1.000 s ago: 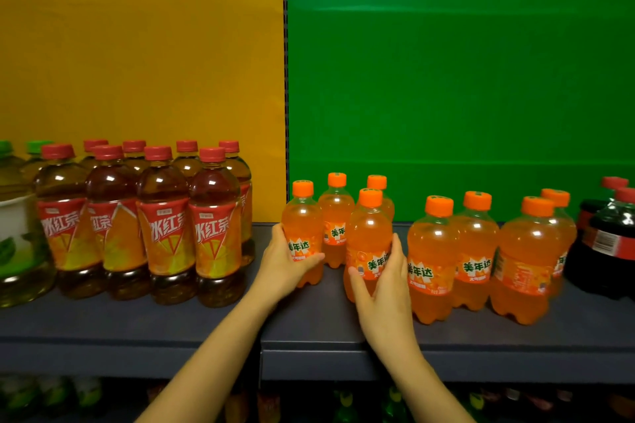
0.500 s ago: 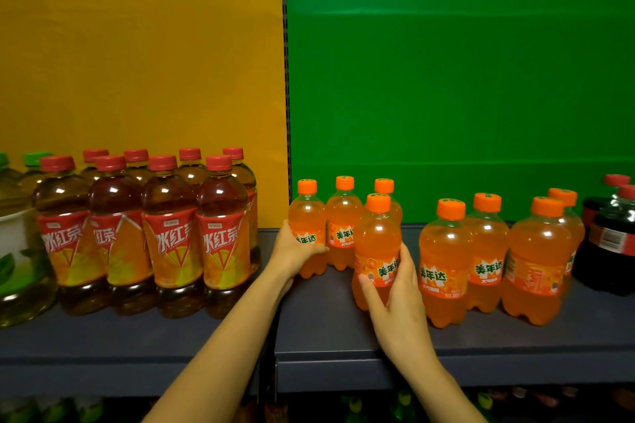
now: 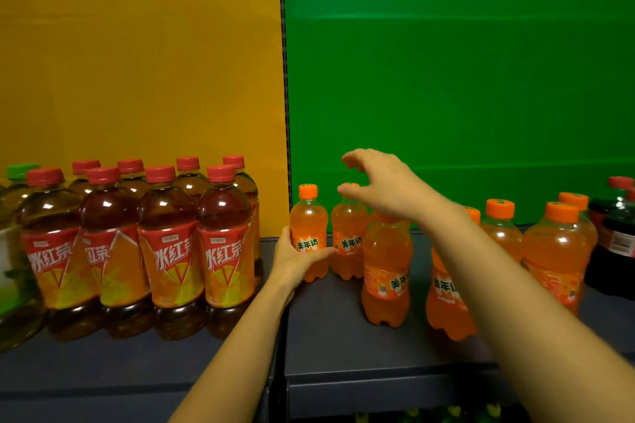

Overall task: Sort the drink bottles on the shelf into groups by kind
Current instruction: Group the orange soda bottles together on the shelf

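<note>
Mid-grouping: the left hand (image 3: pixel 298 259) grips an orange bottle (image 3: pixel 308 216) at the shelf's (image 3: pixel 343 340) back edge. The right hand (image 3: pixel 381 187), half-open and empty, hovers over the neighbour bottle (image 3: pixel 348 225); the next move is probably to close round its neck.

The left hand (image 3: pixel 295 259) grips an orange soda bottle (image 3: pixel 308 230) on the dark shelf (image 3: pixel 336 347); the right hand (image 3: pixel 385 187) hovers open above another (cap hidden), red-capped tea bottles (image 3: pixel 165 244) standing left.
</note>
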Tool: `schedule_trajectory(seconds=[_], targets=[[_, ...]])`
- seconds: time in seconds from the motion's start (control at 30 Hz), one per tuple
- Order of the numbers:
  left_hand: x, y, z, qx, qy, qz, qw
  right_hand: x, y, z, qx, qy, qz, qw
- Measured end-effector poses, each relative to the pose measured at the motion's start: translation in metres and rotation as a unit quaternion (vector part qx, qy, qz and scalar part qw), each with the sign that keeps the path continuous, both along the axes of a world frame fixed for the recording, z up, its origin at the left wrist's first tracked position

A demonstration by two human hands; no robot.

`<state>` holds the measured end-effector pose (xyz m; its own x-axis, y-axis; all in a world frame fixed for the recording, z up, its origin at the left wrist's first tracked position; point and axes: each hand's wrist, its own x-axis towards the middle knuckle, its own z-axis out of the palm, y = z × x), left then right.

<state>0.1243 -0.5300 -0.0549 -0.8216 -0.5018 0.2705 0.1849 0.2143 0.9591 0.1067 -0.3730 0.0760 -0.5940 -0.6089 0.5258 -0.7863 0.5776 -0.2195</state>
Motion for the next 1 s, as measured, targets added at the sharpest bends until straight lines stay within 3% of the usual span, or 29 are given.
schedule_trajectory(seconds=[0.13,0.23,0.77,0.93,1.0], targets=[[-0.001,0.0,-0.003,-0.017,-0.005,-0.001,1.0,-0.036,-0.021,0.015,0.19,-0.071,-0.041,0.978],[-0.004,-0.001,-0.006,-0.031,-0.019,0.001,0.999,-0.05,-0.029,0.016,0.269,-0.105,-0.077,0.954],[-0.006,0.003,-0.007,-0.056,-0.035,-0.005,0.998,-0.066,-0.03,0.008,0.261,-0.166,-0.042,0.95],[0.006,0.009,0.006,-0.034,0.016,0.01,0.999,-0.061,-0.013,0.019,0.203,-0.17,-0.013,0.964],[0.015,0.015,0.01,-0.082,0.026,0.056,0.995,-0.062,0.0,0.027,0.203,-0.174,-0.008,0.963]])
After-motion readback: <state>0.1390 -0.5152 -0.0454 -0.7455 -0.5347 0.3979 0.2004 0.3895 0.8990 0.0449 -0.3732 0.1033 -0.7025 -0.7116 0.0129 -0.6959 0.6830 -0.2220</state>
